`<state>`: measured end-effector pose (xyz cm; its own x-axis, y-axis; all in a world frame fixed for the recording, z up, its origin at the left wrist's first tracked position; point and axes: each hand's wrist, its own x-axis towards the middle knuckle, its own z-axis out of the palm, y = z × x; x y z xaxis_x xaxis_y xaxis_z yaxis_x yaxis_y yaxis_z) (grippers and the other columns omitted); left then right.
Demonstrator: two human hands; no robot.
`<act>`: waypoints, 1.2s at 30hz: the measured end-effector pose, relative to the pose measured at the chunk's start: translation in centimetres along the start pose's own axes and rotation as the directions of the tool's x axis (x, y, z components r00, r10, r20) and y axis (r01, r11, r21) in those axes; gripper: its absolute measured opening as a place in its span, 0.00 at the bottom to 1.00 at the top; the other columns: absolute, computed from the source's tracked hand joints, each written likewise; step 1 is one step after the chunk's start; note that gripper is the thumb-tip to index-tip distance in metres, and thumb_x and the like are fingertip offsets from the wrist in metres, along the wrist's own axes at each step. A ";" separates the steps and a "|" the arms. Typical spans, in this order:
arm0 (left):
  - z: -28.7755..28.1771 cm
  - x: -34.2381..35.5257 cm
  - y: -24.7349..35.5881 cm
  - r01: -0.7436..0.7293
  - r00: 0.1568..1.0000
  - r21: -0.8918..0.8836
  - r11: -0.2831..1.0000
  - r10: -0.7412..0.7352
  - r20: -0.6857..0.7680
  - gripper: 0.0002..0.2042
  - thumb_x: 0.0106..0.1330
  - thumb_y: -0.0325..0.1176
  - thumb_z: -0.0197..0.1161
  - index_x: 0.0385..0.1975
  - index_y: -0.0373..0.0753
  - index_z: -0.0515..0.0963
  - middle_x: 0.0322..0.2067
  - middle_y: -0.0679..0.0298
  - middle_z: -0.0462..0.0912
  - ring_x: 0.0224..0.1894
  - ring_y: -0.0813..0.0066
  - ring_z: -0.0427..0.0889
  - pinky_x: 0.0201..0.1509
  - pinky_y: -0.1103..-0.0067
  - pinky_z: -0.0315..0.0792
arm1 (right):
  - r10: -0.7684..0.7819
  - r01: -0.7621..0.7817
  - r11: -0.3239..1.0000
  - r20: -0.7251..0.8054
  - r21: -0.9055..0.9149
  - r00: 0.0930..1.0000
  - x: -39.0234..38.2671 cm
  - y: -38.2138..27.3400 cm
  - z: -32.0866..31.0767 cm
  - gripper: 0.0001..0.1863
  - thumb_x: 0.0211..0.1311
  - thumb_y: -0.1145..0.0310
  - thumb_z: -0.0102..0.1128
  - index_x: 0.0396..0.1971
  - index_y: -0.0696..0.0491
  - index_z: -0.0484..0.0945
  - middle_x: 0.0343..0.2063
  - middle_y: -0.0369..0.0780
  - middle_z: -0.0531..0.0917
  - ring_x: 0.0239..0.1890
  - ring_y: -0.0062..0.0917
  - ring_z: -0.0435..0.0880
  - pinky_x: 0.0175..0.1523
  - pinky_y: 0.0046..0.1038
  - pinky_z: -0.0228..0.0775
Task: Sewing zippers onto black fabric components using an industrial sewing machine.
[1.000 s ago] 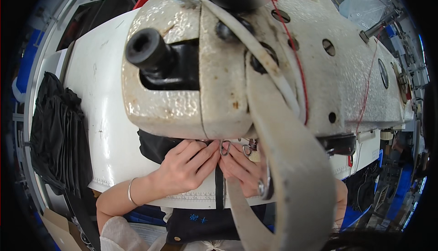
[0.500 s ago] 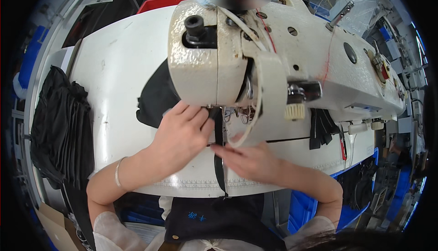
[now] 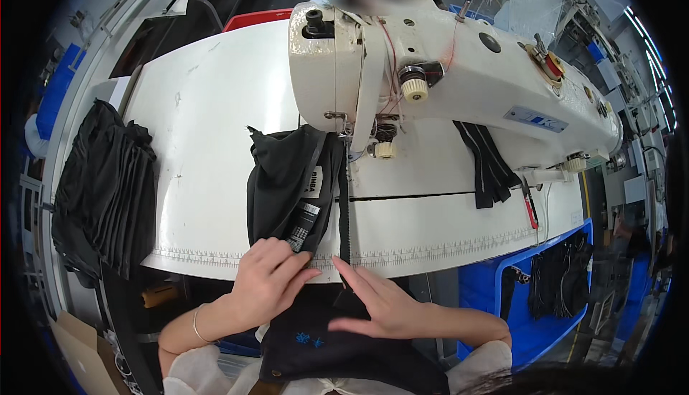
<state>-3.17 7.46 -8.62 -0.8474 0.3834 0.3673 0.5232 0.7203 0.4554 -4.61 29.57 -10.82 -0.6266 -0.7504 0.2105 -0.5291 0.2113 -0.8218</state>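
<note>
Black fabric (image 3: 276, 172) with sewn-on labels lies on the table below the needle area of a white sewing machine (image 3: 323, 72). A dark zipper strip (image 3: 344, 222) runs down along its right side to the front edge. My left hand (image 3: 276, 276) has curled fingers gripping the fabric's lower part, a bracelet on the wrist. My right hand (image 3: 377, 305) is open beside the strip's lower end, fingers straight and thumb apart; whether the fingertips touch the strip I cannot tell.
A stack of black fabric (image 3: 100, 187) lies on the table's (image 3: 201, 79) left. More zipper strips (image 3: 481, 165) and red-handled snips (image 3: 532, 212) are at right. A blue bin (image 3: 474, 287) holding black pieces stands below the table's right edge, a cardboard box (image 3: 79, 355) at lower left.
My view has pulled back from the machine head. Both hands have moved from near the needle down to the front edge; the fabric has come forward, showing its labels. The right hand's fingers have straightened.
</note>
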 end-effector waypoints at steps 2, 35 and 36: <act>-0.3 -0.6 0.8 0.140 0.988 -0.104 0.985 -0.145 -0.052 0.10 0.49 0.23 0.68 0.32 0.29 0.77 0.21 0.62 0.65 0.21 0.70 0.67 0.23 0.78 0.62 | -0.132 0.128 0.962 -0.001 -0.239 0.991 -0.1 0.4 -0.5 0.38 0.49 0.69 0.62 0.60 0.68 0.58 0.27 0.42 0.70 0.29 0.29 0.72 0.38 0.29 0.68; -4.0 4.1 2.2 -0.422 0.895 0.344 0.839 0.326 0.303 0.12 0.41 0.25 0.61 0.27 0.27 0.78 0.31 0.60 0.76 0.29 0.68 0.70 0.31 0.78 0.67 | -0.351 0.368 0.606 0.177 -0.705 0.919 -0.8 2.1 0.0 0.15 0.47 0.73 0.56 0.36 0.64 0.79 0.40 0.47 0.78 0.49 0.39 0.78 0.57 0.35 0.69; -1.5 2.3 2.5 -0.498 0.853 0.390 0.774 0.358 0.380 0.13 0.41 0.25 0.60 0.28 0.26 0.78 0.30 0.59 0.75 0.30 0.69 0.70 0.32 0.78 0.67 | -0.356 0.378 0.586 0.191 -0.717 0.915 -0.9 2.2 0.1 0.16 0.47 0.71 0.54 0.37 0.64 0.78 0.41 0.47 0.78 0.51 0.40 0.77 0.58 0.36 0.68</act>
<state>-3.64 9.24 -5.39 -0.5699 0.8042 0.1684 0.7923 0.5922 -0.1469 -5.14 30.61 -12.85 -0.2754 -0.8814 0.3838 -0.9570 0.2892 -0.0227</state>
